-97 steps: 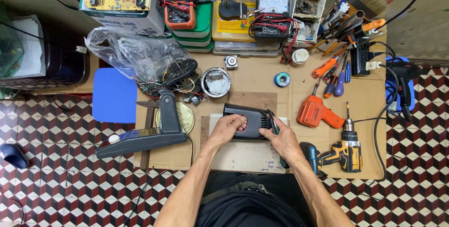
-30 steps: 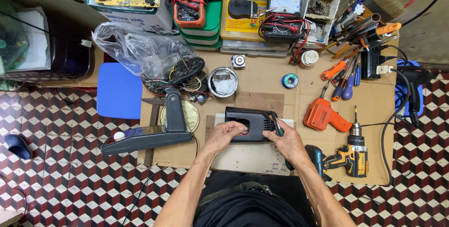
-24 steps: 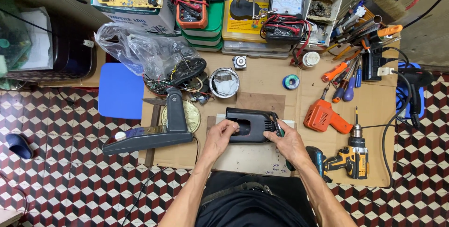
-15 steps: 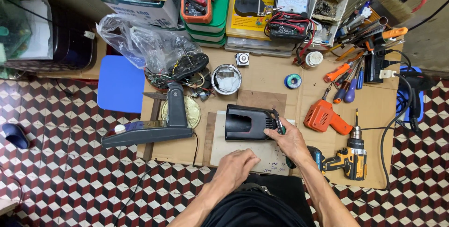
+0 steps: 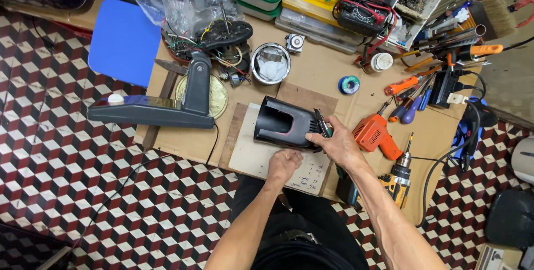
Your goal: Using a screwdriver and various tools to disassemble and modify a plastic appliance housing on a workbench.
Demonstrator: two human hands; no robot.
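A black plastic housing [image 5: 283, 124], hollow and open toward the left, lies on a pale board [image 5: 251, 156] on the brown work surface. My right hand [image 5: 334, 142] grips the housing's right end, where a green-handled tool pokes out by my fingers. My left hand [image 5: 283, 165] rests just below the housing on the board, fingers curled into a loose fist with nothing seen in it.
A black desk-lamp base [image 5: 161, 106] lies left, by a blue pad [image 5: 125, 42]. A metal cup [image 5: 271, 64], solder spool [image 5: 349, 85], orange heat gun [image 5: 375, 136], yellow drill [image 5: 397, 181], screwdrivers [image 5: 411, 94] and meters surround the board. Checkered floor lies below.
My left hand came off the housing and drew back toward my body, then returned to the board below it. The housing now lies tilted. My right hand stays on it.
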